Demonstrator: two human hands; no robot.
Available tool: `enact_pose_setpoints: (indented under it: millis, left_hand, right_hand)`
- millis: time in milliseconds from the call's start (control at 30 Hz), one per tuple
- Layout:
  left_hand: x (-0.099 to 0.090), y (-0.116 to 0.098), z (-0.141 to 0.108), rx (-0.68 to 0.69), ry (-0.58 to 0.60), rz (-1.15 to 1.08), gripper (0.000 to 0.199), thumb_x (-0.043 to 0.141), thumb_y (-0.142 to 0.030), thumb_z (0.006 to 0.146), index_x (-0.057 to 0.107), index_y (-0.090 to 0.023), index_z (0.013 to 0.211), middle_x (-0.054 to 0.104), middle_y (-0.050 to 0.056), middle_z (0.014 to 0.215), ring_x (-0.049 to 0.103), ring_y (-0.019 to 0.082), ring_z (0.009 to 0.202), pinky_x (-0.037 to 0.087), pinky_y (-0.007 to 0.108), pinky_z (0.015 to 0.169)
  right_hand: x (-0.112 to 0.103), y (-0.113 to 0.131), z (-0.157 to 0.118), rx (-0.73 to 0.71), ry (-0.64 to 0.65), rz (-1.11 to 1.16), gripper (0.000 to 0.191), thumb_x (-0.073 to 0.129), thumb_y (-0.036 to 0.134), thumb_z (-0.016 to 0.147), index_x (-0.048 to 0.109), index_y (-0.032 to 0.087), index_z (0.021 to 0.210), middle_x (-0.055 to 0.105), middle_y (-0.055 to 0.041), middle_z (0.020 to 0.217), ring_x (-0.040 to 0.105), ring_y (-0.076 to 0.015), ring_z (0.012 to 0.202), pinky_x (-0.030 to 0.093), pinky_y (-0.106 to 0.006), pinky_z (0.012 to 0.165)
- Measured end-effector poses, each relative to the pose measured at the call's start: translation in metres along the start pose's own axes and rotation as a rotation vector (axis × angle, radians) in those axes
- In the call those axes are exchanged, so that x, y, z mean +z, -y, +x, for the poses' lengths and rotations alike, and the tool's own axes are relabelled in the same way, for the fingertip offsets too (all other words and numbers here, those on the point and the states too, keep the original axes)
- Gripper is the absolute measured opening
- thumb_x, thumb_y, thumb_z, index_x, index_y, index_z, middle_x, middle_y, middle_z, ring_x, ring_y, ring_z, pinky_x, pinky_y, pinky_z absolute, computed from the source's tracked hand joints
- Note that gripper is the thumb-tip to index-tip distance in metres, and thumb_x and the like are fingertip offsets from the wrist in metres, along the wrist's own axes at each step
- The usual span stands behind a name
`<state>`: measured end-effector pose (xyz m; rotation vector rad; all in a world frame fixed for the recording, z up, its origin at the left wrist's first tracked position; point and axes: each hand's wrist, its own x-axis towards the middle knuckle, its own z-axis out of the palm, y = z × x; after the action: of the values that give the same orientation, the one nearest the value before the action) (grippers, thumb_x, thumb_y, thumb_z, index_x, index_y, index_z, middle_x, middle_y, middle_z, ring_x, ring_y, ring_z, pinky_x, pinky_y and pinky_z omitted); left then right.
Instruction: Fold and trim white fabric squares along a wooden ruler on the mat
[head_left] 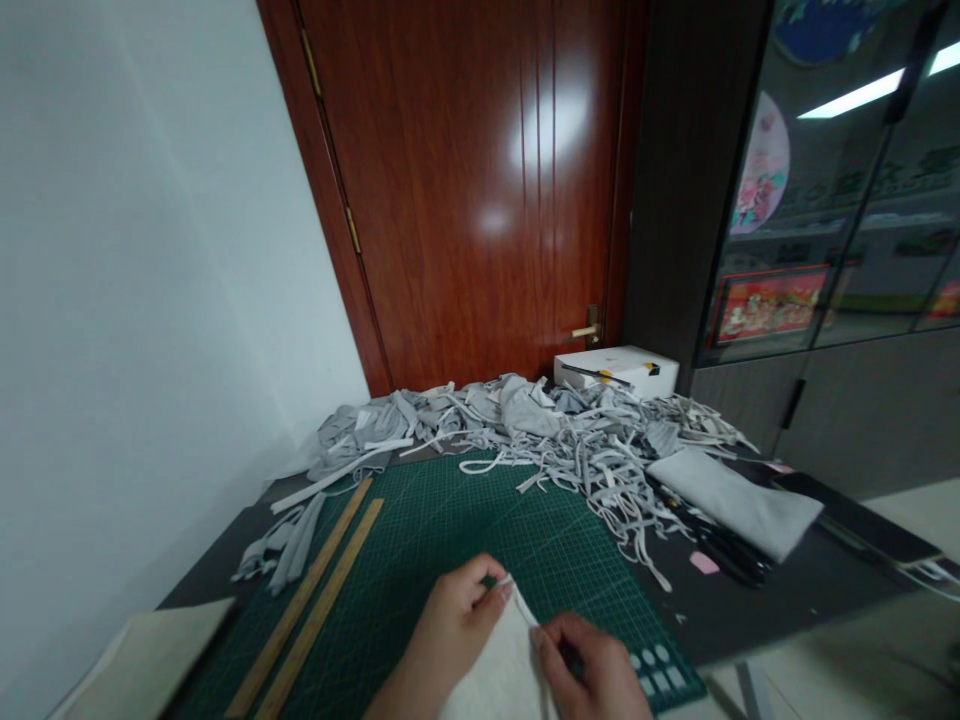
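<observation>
A piece of off-white cloth is between my hands at the front of the green cutting mat. My left hand pinches its upper corner between thumb and fingers. Lower down, my right hand grips the cloth's right edge, which looks folded over or hemmed. The cloth's lower part runs out of the frame at the bottom. Left of my hands, two wooden rulers lie side by side across the mat.
Grey fabric strips and scraps heap along the table's back. On the right are black scissors, a folded grey cloth and a phone. A white box stands behind the heap. Cream sheets lie front left.
</observation>
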<state>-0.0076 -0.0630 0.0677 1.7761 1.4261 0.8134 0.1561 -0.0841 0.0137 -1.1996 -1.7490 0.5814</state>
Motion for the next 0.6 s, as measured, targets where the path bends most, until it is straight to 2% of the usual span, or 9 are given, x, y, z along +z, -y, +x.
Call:
enact_pose_setpoints:
  millis: [33, 100, 167, 267, 333, 433, 500, 600]
  left_hand:
    - [-0.002, 0.008, 0.008, -0.002, -0.008, 0.141, 0.028, 0.047, -0.045, 0.086, 0.054, -0.018, 0.079, 0.043, -0.005, 0.051, 0.042, 0.011, 0.048, 0.027, 0.020, 0.046]
    - [-0.003, 0.026, 0.021, 0.013, -0.026, 0.436, 0.021, 0.043, -0.036, 0.089, 0.056, -0.020, 0.083, 0.058, -0.001, 0.062, 0.056, 0.015, 0.059, 0.035, 0.022, 0.054]
    - [0.000, 0.042, 0.032, 0.000, -0.015, 0.696, 0.022, 0.036, -0.032, 0.093, 0.055, -0.020, 0.094, 0.067, 0.005, 0.078, 0.064, 0.020, 0.073, 0.040, 0.026, 0.062]
    - [0.006, 0.061, 0.043, -0.057, 0.020, 0.920, 0.031, 0.025, -0.029, 0.096, 0.052, -0.018, 0.107, 0.069, 0.011, 0.085, 0.067, 0.026, 0.082, 0.044, 0.032, 0.067]
    - [0.007, 0.068, 0.047, -0.062, -0.003, 0.951, 0.033, 0.022, -0.030, 0.096, 0.050, -0.017, 0.111, 0.069, 0.012, 0.085, 0.067, 0.026, 0.084, 0.045, 0.032, 0.069]
    - [0.001, 0.072, 0.052, -0.112, -0.074, 0.872, 0.034, 0.026, -0.036, 0.096, 0.051, -0.017, 0.109, 0.069, 0.011, 0.088, 0.066, 0.024, 0.086, 0.044, 0.031, 0.070]
    - [-0.008, 0.073, 0.054, -0.157, -0.056, 0.794, 0.031, 0.037, -0.042, 0.092, 0.056, -0.019, 0.099, 0.069, 0.007, 0.088, 0.066, 0.022, 0.085, 0.043, 0.028, 0.070]
    - [-0.024, 0.076, 0.051, -0.178, 0.037, 0.727, 0.024, 0.059, -0.044, 0.078, 0.061, -0.021, 0.084, 0.068, 0.000, 0.082, 0.064, 0.018, 0.080, 0.041, 0.023, 0.066]
  right_hand:
    - [0.003, -0.004, 0.008, 0.062, 0.121, -0.017, 0.034, 0.046, 0.031, 0.086, 0.061, 0.017, 0.060, 0.060, -0.0004, 0.052, 0.053, -0.0109, 0.048, 0.033, -0.019, 0.046]
    - [0.011, -0.011, 0.025, 0.144, 0.238, -0.089, 0.030, 0.047, 0.025, 0.085, 0.066, 0.016, 0.064, 0.066, -0.0035, 0.058, 0.059, -0.0131, 0.056, 0.034, -0.020, 0.050]
    - [0.023, -0.015, 0.041, 0.177, 0.291, -0.207, 0.027, 0.048, 0.018, 0.083, 0.068, 0.015, 0.066, 0.070, -0.0074, 0.067, 0.064, -0.0158, 0.064, 0.036, -0.021, 0.055]
    - [0.041, -0.018, 0.055, 0.219, 0.321, -0.374, 0.024, 0.048, 0.013, 0.082, 0.070, 0.014, 0.073, 0.072, -0.0123, 0.079, 0.067, -0.0197, 0.075, 0.040, -0.023, 0.062]
    - [0.050, -0.019, 0.059, 0.212, 0.309, -0.435, 0.025, 0.045, 0.012, 0.084, 0.070, 0.013, 0.080, 0.072, -0.0140, 0.084, 0.068, -0.0213, 0.080, 0.041, -0.024, 0.065]
    - [0.053, -0.021, 0.061, 0.185, 0.303, -0.469, 0.025, 0.044, 0.011, 0.085, 0.069, 0.012, 0.085, 0.071, -0.0151, 0.089, 0.068, -0.0224, 0.083, 0.043, -0.025, 0.068]
    - [0.050, -0.023, 0.064, 0.189, 0.310, -0.474, 0.024, 0.044, 0.012, 0.085, 0.069, 0.012, 0.085, 0.071, -0.0150, 0.089, 0.068, -0.0223, 0.084, 0.043, -0.025, 0.068]
    - [0.045, -0.025, 0.069, 0.193, 0.333, -0.465, 0.025, 0.044, 0.013, 0.086, 0.069, 0.013, 0.082, 0.071, -0.0142, 0.087, 0.067, -0.0216, 0.084, 0.042, -0.025, 0.069]
